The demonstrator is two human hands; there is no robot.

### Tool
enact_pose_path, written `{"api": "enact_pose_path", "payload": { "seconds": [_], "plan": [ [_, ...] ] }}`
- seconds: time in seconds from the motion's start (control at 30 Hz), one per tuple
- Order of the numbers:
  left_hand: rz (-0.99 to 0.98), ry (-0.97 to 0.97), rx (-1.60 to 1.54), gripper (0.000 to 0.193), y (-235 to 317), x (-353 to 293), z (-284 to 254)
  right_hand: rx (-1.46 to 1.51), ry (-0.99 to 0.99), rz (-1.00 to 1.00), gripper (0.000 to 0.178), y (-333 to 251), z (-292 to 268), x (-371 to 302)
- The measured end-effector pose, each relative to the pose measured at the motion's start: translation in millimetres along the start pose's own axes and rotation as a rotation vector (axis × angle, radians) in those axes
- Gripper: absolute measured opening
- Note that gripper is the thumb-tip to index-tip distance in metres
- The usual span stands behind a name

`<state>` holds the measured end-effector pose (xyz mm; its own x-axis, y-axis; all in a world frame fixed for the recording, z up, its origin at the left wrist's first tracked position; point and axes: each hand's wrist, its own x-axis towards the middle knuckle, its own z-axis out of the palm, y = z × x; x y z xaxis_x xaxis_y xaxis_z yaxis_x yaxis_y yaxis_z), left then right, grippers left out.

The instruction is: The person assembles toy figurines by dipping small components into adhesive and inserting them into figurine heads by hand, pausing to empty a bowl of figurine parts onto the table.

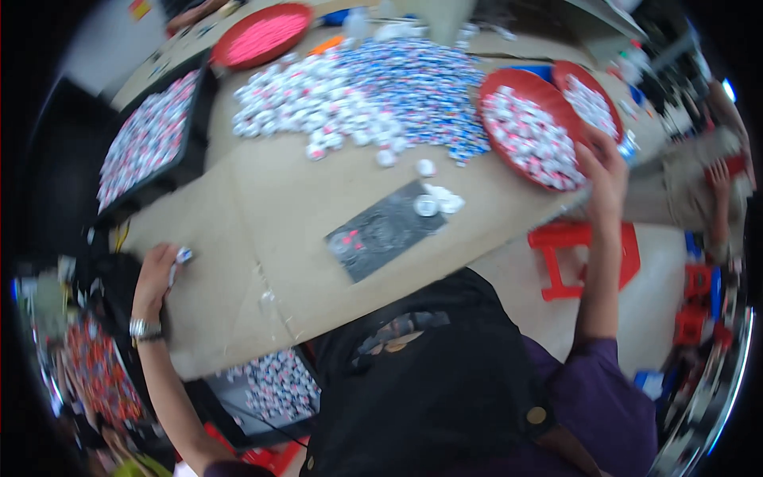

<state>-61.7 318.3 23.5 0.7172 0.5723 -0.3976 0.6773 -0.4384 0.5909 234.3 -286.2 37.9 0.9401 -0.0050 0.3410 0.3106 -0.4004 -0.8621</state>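
At the right of the table, my right hand [606, 167] grips the rim of a round red tray [566, 115], which looks tilted and holds many small white pieces with pink marks [528, 139]. Near the left table edge, my left hand [156, 274] is closed on a small white-and-blue piece [183, 255], too blurred to name its kind. Between my hands lies a dark flat rectangular plate [381, 230] with a few pink bits on it. Several white discs [449, 200] rest at its far right corner, and a round white piece [426, 168] sits just beyond.
A white heap [306, 99] and a blue-and-white heap [413, 87] cover the far table. Behind are a red tray of pink pieces [266, 38] and another red tray [566, 71]. Black bins [199, 127] flank the left. A red stool [628, 254] stands right; a person [707, 175] is beyond.
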Motion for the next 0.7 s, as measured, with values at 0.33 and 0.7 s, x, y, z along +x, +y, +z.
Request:
{"api": "enact_pose_path", "payload": {
  "seconds": [0.33, 0.7],
  "plan": [
    [0.334, -0.988, 0.297, 0.025, -27.9, -148.6, 82.7, -0.036, 0.309, 0.261, 0.027, 81.1, -61.6, 1.2],
    [0.463, -1.014, 0.951, 0.040, -195.1, -108.3, 207.8, 0.124, 0.165, 0.527, 0.062, 62.5, -48.5, -15.0]
  ]
}}
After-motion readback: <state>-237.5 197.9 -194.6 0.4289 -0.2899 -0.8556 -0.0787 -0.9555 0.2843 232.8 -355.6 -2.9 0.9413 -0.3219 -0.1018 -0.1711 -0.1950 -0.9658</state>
